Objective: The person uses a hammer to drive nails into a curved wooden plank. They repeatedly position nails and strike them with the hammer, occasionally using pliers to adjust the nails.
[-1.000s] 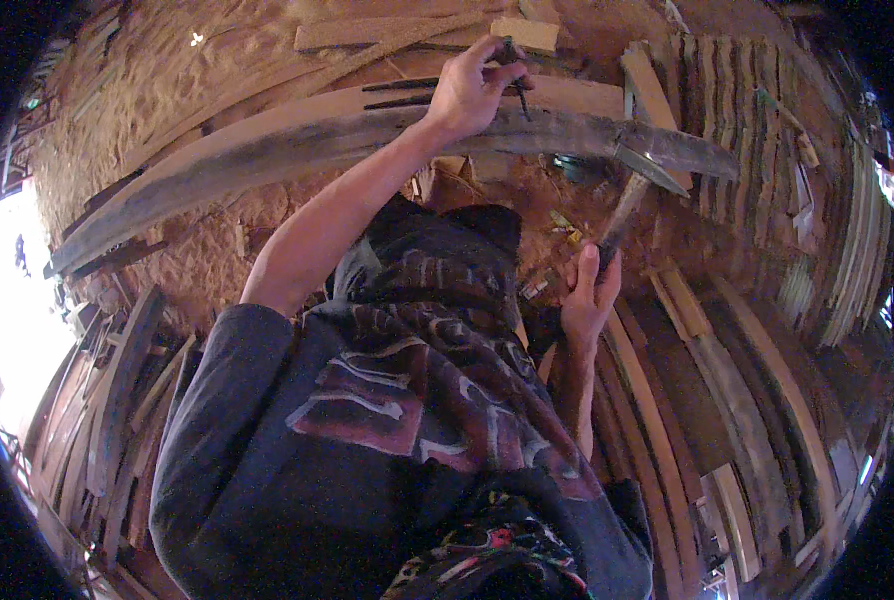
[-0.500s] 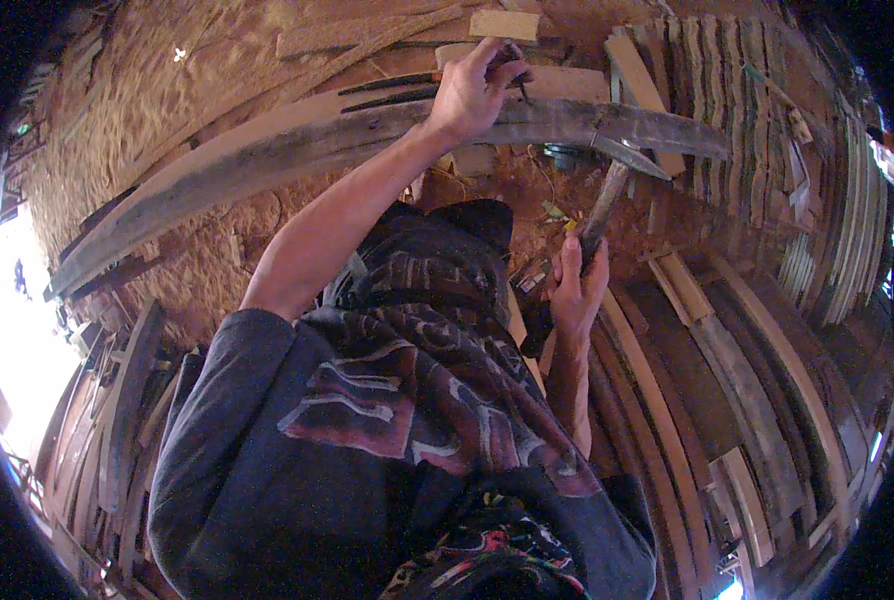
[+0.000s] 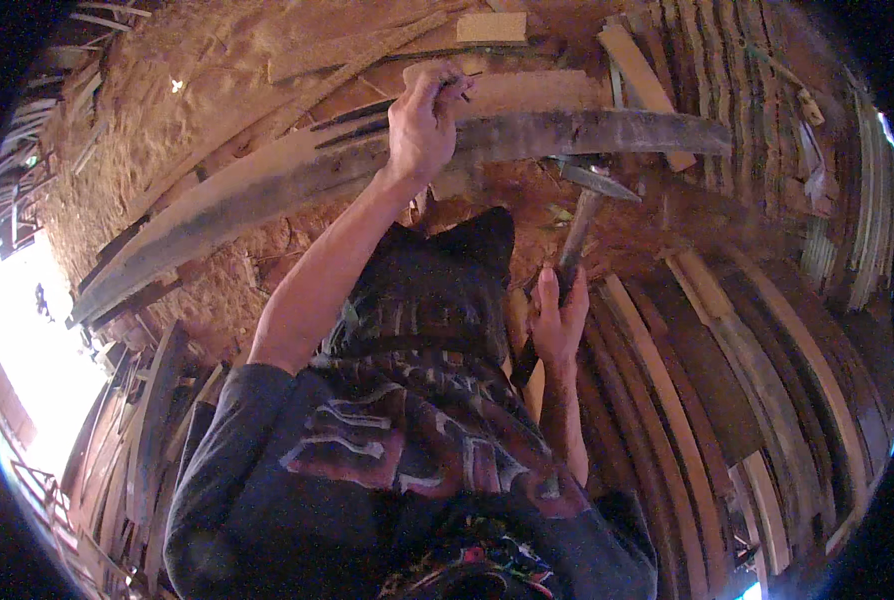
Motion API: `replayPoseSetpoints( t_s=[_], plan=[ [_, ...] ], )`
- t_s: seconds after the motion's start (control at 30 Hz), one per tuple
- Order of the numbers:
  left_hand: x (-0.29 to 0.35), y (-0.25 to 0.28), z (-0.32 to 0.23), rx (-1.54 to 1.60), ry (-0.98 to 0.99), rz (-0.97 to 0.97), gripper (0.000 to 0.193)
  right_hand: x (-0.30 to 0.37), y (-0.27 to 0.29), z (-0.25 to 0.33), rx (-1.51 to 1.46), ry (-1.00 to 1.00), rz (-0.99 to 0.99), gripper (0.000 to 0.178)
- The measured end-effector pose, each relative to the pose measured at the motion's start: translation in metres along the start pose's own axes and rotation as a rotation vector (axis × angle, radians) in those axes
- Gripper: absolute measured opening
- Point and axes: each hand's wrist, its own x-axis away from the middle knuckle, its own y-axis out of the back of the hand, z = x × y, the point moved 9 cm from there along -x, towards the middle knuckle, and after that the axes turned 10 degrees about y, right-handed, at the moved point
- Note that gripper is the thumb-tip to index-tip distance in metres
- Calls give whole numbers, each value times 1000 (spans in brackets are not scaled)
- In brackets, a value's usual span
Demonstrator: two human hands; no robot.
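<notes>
A long, curved wooden beam (image 3: pixel 567 132) lies across the far side in front of me. My left hand (image 3: pixel 424 130) is raised over its middle, with the fingers pinched together. Thin dark pieces like nails (image 3: pixel 469 90) stick out between those fingertips. My right hand (image 3: pixel 557 318) is wrapped round the handle of a hammer (image 3: pixel 579 228), thumb along the handle. The hammer's metal head points away from me, just short of the beam's near edge and apart from it. Two dark slots (image 3: pixel 357 125) or strips show on the beam beside my left wrist.
Sawdust (image 3: pixel 207 70) and shavings cover the ground on the far left. A small pale block (image 3: pixel 492 28) lies on boards beyond the beam. Stacked wavy-edged planks (image 3: pixel 732 100) stand at the far right. Several curved timbers (image 3: pixel 657 400) lie at my right, more (image 3: pixel 147 430) at my left.
My left hand has moved left and a little nearer, away from the spot on the beam. The hammer has come back toward me and left, its head off the beam's edge.
</notes>
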Motion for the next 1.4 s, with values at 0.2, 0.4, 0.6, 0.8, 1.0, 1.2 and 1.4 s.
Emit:
replayPoseSetpoints(
  t_s=[0.2,0.4,0.6,0.8,1.0,1.2,1.4],
  plan=[
    [2,-12,-18,357,75,356,9,-18,48,-36,47,-61,-3,18],
    [7,1,-14,424,248,90,9,-40,62,-29,-84,-192,-12,16],
    [21,-11,-18,-166,79,97,7,-54,82,-24,-98,-253,81,20],
    [24,-14,6,15,267,-3,10,-54,88,-6,-9,-192,91,21],
    [27,-22,22,85,225,-2,13,-42,80,5,-89,-149,95,33],
    [29,-19,0,69,140,28,15,-30,77,12,62,-84,164,32],
    [37,-23,4,134,150,109,20,-24,74,34,275,99,249,36]
  ],
)
